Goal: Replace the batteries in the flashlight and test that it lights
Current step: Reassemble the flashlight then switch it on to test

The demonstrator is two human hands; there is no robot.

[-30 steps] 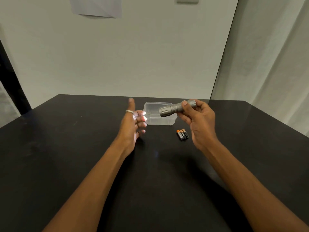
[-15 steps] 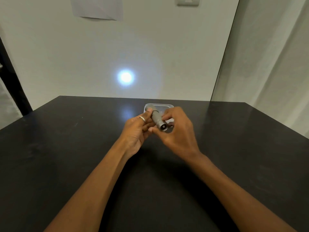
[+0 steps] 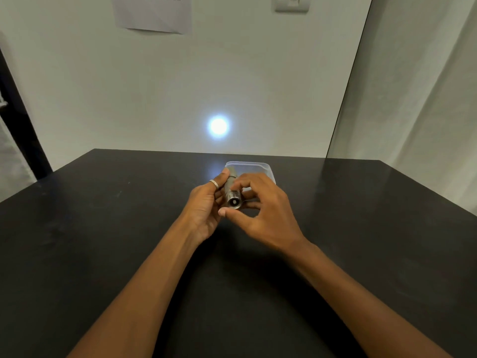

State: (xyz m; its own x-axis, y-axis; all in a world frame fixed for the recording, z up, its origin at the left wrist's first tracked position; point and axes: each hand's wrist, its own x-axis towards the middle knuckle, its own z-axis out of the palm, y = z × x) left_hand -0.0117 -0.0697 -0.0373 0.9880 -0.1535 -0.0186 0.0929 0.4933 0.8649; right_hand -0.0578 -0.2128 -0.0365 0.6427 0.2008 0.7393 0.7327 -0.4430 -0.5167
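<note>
Light from the flashlight [image 3: 231, 191] fell as a bright round spot [image 3: 218, 126] on the pale wall [image 3: 154, 86], just above the far edge of the black table [image 3: 103, 228] and a little left of the frame's centre. The flashlight itself sat at the middle of the frame, lifted off the table, its grey body pointing away toward the wall and its round tail cap facing the camera. The left hand [image 3: 204, 210] cradled the barrel from the left side, fingers curled against it and the forefinger, which wore a ring [image 3: 214, 183], stretched along the body toward the head. The right hand [image 3: 263, 213] came in from the right; its thumb reached across just under the tail cap while the forefinger lay over the top of the barrel, so that the two pinched the rear end loosely, and the remaining fingers were bent and slightly spread behind it. A clear plastic container [image 3: 258, 167] stood on the table directly beyond the hands, partly hidden by them. At the top of the frame, a sheet of paper [image 3: 153, 14] hung on the wall toward the left and a light switch [image 3: 291, 3] toward the right. A faint reflection of the spot showed on the tabletop left of the container.
</note>
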